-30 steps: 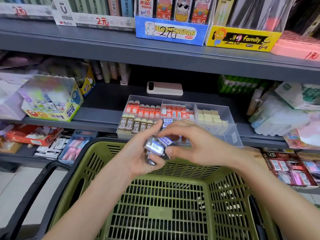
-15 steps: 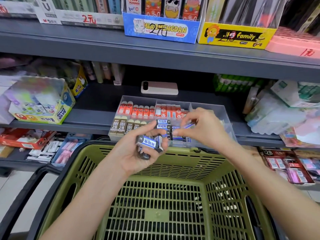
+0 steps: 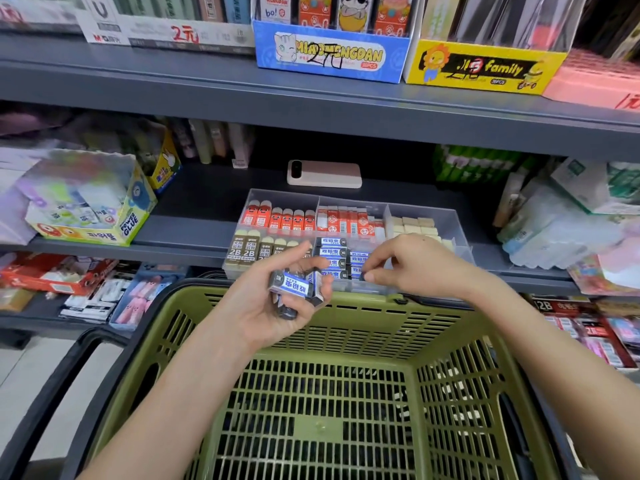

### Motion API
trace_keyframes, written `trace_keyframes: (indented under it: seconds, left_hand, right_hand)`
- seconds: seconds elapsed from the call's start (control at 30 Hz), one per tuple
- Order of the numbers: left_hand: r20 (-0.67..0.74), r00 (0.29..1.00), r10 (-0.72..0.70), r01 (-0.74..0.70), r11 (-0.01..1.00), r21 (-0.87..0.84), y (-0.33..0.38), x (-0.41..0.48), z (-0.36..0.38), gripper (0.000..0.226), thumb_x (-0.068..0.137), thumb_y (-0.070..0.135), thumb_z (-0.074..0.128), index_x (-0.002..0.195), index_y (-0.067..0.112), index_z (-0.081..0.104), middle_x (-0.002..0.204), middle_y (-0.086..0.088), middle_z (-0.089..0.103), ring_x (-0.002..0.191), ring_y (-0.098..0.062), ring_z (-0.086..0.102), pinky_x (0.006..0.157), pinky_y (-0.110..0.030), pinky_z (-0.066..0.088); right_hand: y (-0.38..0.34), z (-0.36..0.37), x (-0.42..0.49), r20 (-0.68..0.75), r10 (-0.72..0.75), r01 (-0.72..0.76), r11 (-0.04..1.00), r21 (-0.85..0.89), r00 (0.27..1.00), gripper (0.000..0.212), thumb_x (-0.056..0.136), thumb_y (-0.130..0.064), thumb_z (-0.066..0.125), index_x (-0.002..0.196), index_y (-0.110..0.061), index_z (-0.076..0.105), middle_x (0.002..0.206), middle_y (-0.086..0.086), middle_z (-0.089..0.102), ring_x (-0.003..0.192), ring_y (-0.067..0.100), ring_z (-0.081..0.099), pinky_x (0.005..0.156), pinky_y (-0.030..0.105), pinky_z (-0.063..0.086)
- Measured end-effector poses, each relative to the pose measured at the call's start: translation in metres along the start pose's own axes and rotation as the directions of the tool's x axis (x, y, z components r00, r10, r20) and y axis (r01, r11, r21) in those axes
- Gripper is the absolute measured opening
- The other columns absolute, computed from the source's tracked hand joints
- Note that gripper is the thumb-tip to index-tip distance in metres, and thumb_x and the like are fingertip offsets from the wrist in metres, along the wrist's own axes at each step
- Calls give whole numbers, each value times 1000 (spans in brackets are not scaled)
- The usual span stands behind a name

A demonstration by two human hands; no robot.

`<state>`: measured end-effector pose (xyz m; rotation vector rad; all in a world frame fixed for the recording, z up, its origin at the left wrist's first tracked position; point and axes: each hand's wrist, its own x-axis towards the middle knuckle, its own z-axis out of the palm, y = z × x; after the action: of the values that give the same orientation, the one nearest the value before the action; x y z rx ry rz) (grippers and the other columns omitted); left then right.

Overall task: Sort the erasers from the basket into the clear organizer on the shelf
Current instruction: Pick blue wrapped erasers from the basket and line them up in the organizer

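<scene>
My right hand (image 3: 412, 266) pinches a blue eraser (image 3: 361, 275) into the clear organizer (image 3: 448, 216) ahead, my left hand (image 3: 263, 306) grips the remaining erasers (image 3: 292, 285), and the basket (image 3: 322, 427) beneath looks emptied.

basket (image 3: 381, 334): green lattice | erasers (image 3: 293, 284): blue-labelled, bunched above its far rim | organizer (image 3: 446, 220): clear, on shelf (image 3: 194, 230), sorted rows inside

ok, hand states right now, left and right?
Left hand: holding a bunch of blue-label erasers.
Right hand: pinching one eraser at the clear organizer.
</scene>
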<state>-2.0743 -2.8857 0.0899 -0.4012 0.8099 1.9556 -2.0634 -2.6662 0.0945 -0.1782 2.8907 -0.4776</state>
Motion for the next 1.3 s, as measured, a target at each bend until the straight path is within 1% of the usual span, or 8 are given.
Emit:
trace_keyframes:
  seconds: [0.07,0.2,0.4,0.57,0.73,0.93,1.13,1.3]
  left_hand:
    - [-3,1000,1,-1,1000,0,1,-1,-1,33,57,23,78,79,0,71,77,-15,61,60,-19,60,31,-12,36]
    - [-8,1000,2,-2,1000,-6,2,-3,-4,31,64,25,73,83,0,69,77,-15,60,61,-19,60,32,-12,36]
    - [-26,1000,9,-9,1000,-2,4,-2,-7,29,66,25,71,80,0,69,77,-15,60,61,-19,59,31,-12,35]
    - [-25,1000,10,-10,1000,-11,6,-2,-7,28,68,25,70,80,0,70,77,-15,59,60,-19,59,32,-12,35]
    - [-26,1000,13,-13,1000,-13,7,-2,-4,27,66,25,71,77,0,71,76,-15,60,59,-19,59,31,-12,35]
    - [-15,1000,21,-21,1000,-16,4,0,2,32,60,24,75,80,0,70,77,-14,59,60,-18,58,31,-12,35]
    - [-13,1000,26,-26,1000,-10,3,-1,3,30,63,24,74,79,-1,71,77,-14,59,60,-19,59,32,-11,35]
    - [-22,999,30,-30,999,-12,4,-2,3,31,63,24,74,81,0,70,78,-15,60,61,-19,58,32,-12,35]
  right_hand:
    - [6,-3,0,65,-29,29,1000,6,997,15,86,-39,63,95,-31,72,75,-27,57,65,-27,42,53,8,28]
    - [10,-2,2,117,-48,26,982,188,992,7,84,-30,68,88,-27,72,83,-18,65,63,-20,49,56,8,36]
    - [8,2,4,120,122,-164,870,465,985,18,83,-12,69,69,-24,71,75,-14,68,66,-9,58,59,6,39]
    - [-2,4,7,50,158,-166,948,273,986,36,92,-30,56,90,5,67,97,23,66,79,26,62,80,35,48]
    - [-12,9,2,-62,187,-177,974,143,980,17,87,-40,61,86,-28,73,97,-10,71,96,13,58,101,39,33]
    - [-14,14,1,-199,155,-135,985,110,968,9,85,-38,65,77,-35,66,80,-15,67,87,10,56,94,34,28]
    - [-7,22,3,-278,50,-89,987,-132,959,22,93,-40,52,91,-29,70,97,-9,69,98,19,50,80,32,24]
    - [-10,25,4,-302,61,-72,997,-28,951,18,89,-41,57,87,-31,73,88,-11,71,89,15,50,82,32,26]
